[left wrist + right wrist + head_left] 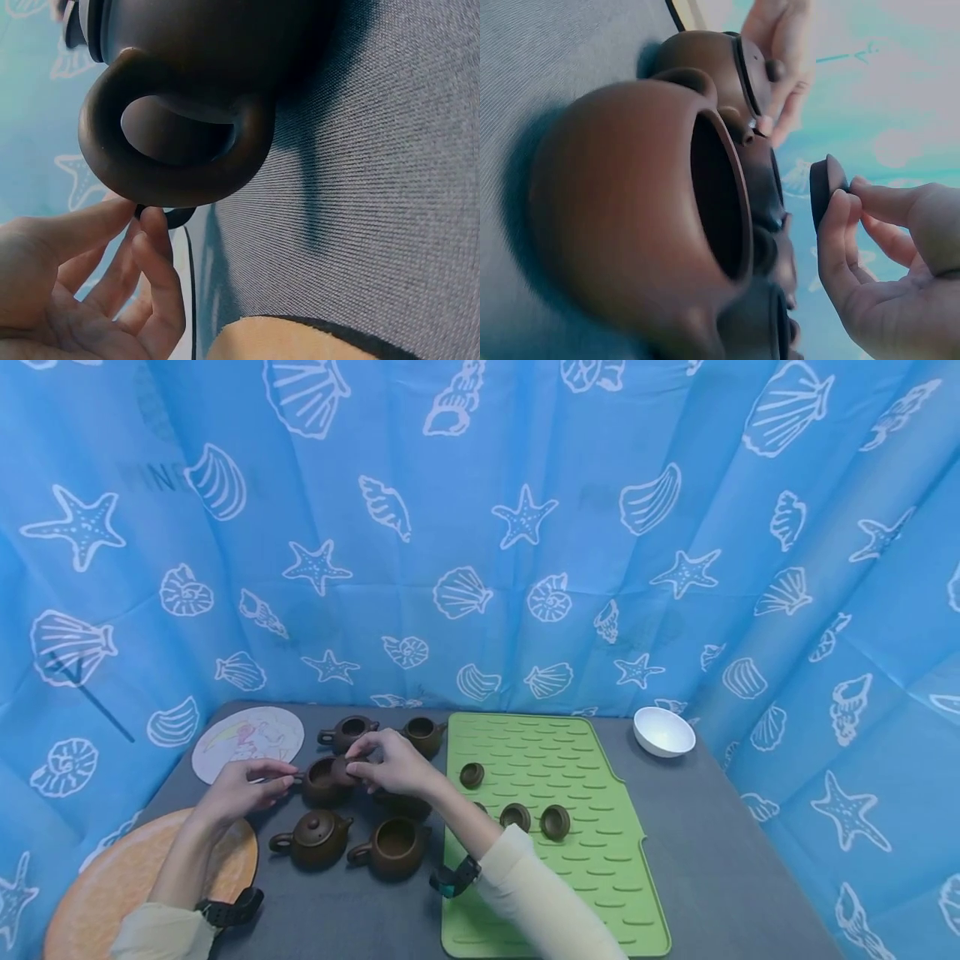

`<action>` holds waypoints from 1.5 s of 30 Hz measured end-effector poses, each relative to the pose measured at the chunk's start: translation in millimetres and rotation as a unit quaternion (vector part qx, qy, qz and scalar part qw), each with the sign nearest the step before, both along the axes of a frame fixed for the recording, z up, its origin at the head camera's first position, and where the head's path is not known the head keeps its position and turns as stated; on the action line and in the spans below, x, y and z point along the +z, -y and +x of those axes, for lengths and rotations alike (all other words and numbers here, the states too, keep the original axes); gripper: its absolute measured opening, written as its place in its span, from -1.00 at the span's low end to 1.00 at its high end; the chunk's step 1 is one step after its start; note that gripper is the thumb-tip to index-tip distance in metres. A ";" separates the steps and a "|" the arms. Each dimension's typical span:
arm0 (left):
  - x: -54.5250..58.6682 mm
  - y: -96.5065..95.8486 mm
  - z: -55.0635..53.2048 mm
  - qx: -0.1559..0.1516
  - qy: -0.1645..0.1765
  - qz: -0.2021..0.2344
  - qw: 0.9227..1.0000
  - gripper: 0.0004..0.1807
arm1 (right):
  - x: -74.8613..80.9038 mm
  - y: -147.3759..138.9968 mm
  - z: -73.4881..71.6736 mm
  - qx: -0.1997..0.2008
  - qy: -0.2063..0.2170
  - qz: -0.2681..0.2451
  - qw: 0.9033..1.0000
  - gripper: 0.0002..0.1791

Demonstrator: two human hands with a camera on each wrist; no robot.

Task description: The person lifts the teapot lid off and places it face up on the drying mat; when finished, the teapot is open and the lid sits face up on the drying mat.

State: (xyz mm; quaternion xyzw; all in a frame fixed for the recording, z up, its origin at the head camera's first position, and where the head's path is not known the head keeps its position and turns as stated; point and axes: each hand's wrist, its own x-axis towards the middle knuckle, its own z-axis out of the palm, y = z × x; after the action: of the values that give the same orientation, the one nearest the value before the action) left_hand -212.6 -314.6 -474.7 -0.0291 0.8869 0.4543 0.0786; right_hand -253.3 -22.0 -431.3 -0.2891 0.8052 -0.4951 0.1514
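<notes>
My left hand (243, 789) pinches the handle of a dark brown clay teapot (322, 785) with an uncovered mouth. Between the thumb and fingers of my right hand (393, 764) is a round teapot lid (827, 184), gripped by its knob and raised edge-on beside the pots in the right wrist view. In front of the held pot stands a teapot with its lid on (318, 839). To the right of that sits a lidless teapot (396, 850). Another pot (405, 804) is partly hidden beneath my right wrist.
Two uncovered teapots (351, 735) stand behind. Several small round brown lids (555, 822) lie tilted on a green mat (540, 885). A white bowl (664, 732) is at the back right. A white oval board (247, 739) and an orange round mat (135, 877) lie left.
</notes>
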 end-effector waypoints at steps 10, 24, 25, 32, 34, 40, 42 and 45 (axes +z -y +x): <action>0.3 1.4 2.9 -0.002 0.002 0.002 1.000 -0.60 | 5.7 -61.5 11.5 0.004 0.016 -0.045 0.999 -0.79; -3.0 1.8 7.0 0.000 -0.004 0.000 1.000 -0.61 | -7.0 -153.5 5.6 -0.087 0.076 -0.087 0.989 -0.46; -3.2 1.9 6.9 -0.001 -0.005 0.000 1.000 -0.61 | -8.1 -159.6 4.5 -0.088 0.081 -0.089 0.989 -0.45; -1.8 1.3 7.0 0.002 -0.005 0.000 1.000 -0.60 | -16.6 -190.8 0.8 -0.088 0.105 -0.095 0.986 -0.46; -1.8 1.2 7.0 0.002 -0.005 0.000 1.000 -0.60 | -19.3 -195.9 0.2 -0.099 0.105 -0.087 0.986 -0.43; -1.4 0.2 5.8 0.000 -0.012 -0.003 1.000 -0.62 | -26.6 -207.0 -2.9 -0.136 0.115 -0.068 0.982 -0.31; -1.1 -0.2 5.1 0.000 -0.012 -0.004 1.000 -0.62 | -27.6 -210.5 -3.8 -0.137 0.124 -0.058 0.981 -0.32; -0.5 -0.8 4.2 0.000 -0.012 -0.005 1.000 -0.62 | -28.1 -215.1 -6.0 -0.121 0.137 -0.042 0.982 -0.34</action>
State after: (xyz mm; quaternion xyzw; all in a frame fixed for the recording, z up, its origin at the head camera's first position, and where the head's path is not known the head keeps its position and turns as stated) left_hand -208.4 -313.8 -475.3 -0.0237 0.8898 0.4505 0.0681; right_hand -259.3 193.1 -459.4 -0.1249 0.7847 -0.5777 0.1869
